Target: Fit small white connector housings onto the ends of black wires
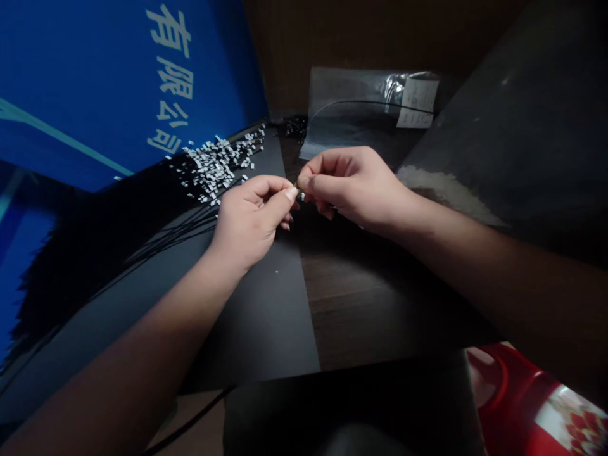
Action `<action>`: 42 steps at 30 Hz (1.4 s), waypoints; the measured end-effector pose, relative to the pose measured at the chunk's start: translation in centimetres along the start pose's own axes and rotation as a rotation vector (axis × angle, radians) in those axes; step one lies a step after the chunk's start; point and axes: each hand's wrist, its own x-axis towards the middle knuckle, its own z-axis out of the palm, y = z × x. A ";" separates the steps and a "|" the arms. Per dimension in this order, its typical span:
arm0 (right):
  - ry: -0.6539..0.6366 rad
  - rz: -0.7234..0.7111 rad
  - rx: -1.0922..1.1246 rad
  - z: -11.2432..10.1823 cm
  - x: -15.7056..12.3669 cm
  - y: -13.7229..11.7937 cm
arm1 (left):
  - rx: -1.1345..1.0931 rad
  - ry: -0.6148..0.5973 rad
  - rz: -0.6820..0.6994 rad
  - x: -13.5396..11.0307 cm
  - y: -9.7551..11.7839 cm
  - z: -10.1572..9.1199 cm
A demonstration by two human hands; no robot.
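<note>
My left hand [249, 218] and my right hand [349, 187] meet at the fingertips in the middle of the view. Between them is a tiny white piece [301, 197], mostly hidden by the fingers, and its exact shape is too small to tell. My right hand's thumb and forefinger pinch a thin dark wire end [298, 183]. A heap of several small white-and-black pieces [213, 168] lies just beyond my left hand. Thin black wires [175, 231] fan out across a black mat [256, 323] and pass under my left wrist.
A clear plastic bag [354, 117] with a white label [417, 102] and a black wire inside lies at the back. A blue printed box [118, 63] stands at the left, a dark wooden tabletop [361, 297] lies below my hands, and a red package [522, 405] sits at the lower right.
</note>
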 end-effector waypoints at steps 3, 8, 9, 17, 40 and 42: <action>0.023 0.003 -0.022 -0.3 0.0 -0.1 | 0.008 0.000 0.005 0.0 0.0 -0.1; 0.022 0.021 -0.067 -1.4 0.3 -0.2 | 0.081 0.007 0.040 0.0 -0.1 -0.3; 0.003 0.035 -0.078 -1.6 0.4 -0.3 | 0.090 -0.001 0.048 0.0 -0.1 -0.3; -0.036 0.100 -0.097 -1.5 0.3 -0.6 | 0.189 -0.057 0.094 -0.1 0.0 -0.5; -0.030 -0.021 -0.137 -0.9 0.0 -0.3 | 0.162 -0.033 0.049 -0.1 0.2 -0.3; -0.029 -0.016 -0.124 -0.8 0.0 -0.3 | 0.151 -0.033 0.048 -0.1 0.2 -0.3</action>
